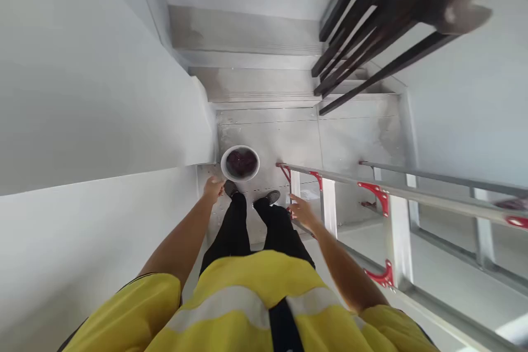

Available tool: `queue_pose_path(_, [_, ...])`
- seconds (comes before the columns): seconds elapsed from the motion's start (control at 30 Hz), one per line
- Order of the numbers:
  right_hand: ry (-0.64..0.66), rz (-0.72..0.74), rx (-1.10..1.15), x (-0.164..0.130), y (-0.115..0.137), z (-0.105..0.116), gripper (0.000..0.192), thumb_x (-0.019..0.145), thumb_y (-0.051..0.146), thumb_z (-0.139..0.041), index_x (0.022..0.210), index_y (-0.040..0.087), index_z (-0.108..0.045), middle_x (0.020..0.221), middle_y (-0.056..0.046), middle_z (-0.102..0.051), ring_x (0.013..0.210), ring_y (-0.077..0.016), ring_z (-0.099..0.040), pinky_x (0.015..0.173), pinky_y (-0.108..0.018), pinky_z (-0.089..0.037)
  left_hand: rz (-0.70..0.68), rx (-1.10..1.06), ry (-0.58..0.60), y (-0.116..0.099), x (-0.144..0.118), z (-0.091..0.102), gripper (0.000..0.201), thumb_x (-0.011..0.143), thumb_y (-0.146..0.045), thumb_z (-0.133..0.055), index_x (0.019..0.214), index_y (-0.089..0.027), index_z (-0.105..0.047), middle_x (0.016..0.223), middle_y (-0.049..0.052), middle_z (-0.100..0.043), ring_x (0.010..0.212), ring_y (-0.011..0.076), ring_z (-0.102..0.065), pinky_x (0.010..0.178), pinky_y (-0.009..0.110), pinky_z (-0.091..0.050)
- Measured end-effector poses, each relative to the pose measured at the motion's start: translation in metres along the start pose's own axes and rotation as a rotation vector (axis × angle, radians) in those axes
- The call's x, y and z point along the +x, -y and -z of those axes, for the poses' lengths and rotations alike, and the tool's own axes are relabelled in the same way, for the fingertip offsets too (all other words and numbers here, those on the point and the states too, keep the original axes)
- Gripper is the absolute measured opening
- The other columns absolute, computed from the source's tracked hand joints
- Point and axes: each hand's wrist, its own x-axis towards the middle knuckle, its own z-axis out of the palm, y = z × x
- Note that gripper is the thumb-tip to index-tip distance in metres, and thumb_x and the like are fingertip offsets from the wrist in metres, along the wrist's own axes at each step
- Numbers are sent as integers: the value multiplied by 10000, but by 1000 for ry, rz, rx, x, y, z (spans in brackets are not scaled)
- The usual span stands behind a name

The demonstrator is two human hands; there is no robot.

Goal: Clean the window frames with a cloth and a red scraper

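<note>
A white bucket (pixel 223 161) stands on the floor just in front of my left foot, with something dark reddish, perhaps wet cloth, inside. My left hand (pixel 213 188) hangs close to the bucket's near left side, apart from it, its fingers loosely bent and nothing visible in them. On the other side, my right hand (pixel 302 210) is slightly blurred, with its fingers apart and nothing seen in them. It is beside an aluminium stepladder (pixel 330 206) with red brackets; whether it touches the ladder I cannot tell.
Grey stairs (pixel 256 27) rise ahead of the tiled landing (pixel 280 132). A dark railing (pixel 350 49) runs along their right side. White walls (pixel 99 93) close in on the left, and the ladder takes up much of the right side.
</note>
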Motion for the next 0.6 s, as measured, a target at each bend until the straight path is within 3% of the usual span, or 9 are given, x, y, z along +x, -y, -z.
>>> queue_pose_path(0.07, [87,5,-23,74,-2,-65,514,830,191,-461,1344,203,-490,1188,-124,-598,903,-199,-632,680,-317,-538,78,50,-24,24,35,-3,279,804,-205,-620,1059,-116,-548,718,20,-599,670,163,-581,621,287,-423])
queue_pose_path(0.17, [134,106,-273,199,4,-150,553,840,110,-415,1392,138,-424,1309,-157,-514,1054,-194,-578,847,-310,-481,143,98,4,57,100,-16,229,800,-229,-619,999,-117,-600,801,63,-638,701,165,-594,640,283,-449])
queue_pose_path(0.27, [184,144,-447,325,2,-218,554,840,58,-382,1390,109,-429,1364,-160,-470,1218,-192,-477,995,-298,-384,145,122,60,87,183,-38,233,816,-245,-583,1006,-118,-627,924,131,-670,841,215,-629,691,289,-469])
queue_pose_path(0.33, [165,73,-526,398,-10,-257,564,839,59,-379,1401,107,-415,1430,-189,-382,1288,-234,-406,1035,-356,-348,114,137,94,105,247,-58,285,848,-278,-533,1063,-115,-625,1046,172,-662,966,255,-621,752,322,-475])
queue_pose_path(0.4, [89,-25,-624,456,-29,-290,575,869,113,-370,1443,150,-346,1509,-205,-218,1346,-316,-306,1033,-489,-318,59,152,110,122,312,-80,344,863,-311,-513,1137,-128,-611,1224,191,-598,1147,282,-542,872,356,-441])
queue_pose_path(0.47, [33,-60,-713,499,-47,-314,544,913,183,-330,1456,206,-317,1544,-182,-103,1379,-380,-197,1005,-604,-272,10,169,89,137,370,-99,425,840,-348,-558,1222,-162,-572,1417,161,-447,1345,288,-336,1023,376,-324])
queue_pose_path(0.53, [33,-34,-785,528,-59,-329,502,931,204,-289,1424,186,-380,1534,-181,-147,1386,-390,-161,1010,-637,-225,14,180,49,149,417,-114,567,782,-394,-632,1287,-165,-517,1512,146,-300,1427,303,-116,1103,409,-188])
queue_pose_path(0.6, [30,13,-815,550,-61,-332,482,925,203,-304,1381,115,-435,1480,-215,-274,1370,-366,-220,1049,-590,-213,70,167,30,159,447,-122,660,743,-470,-656,1282,-118,-508,1492,199,-311,1421,352,-107,1102,461,-172])
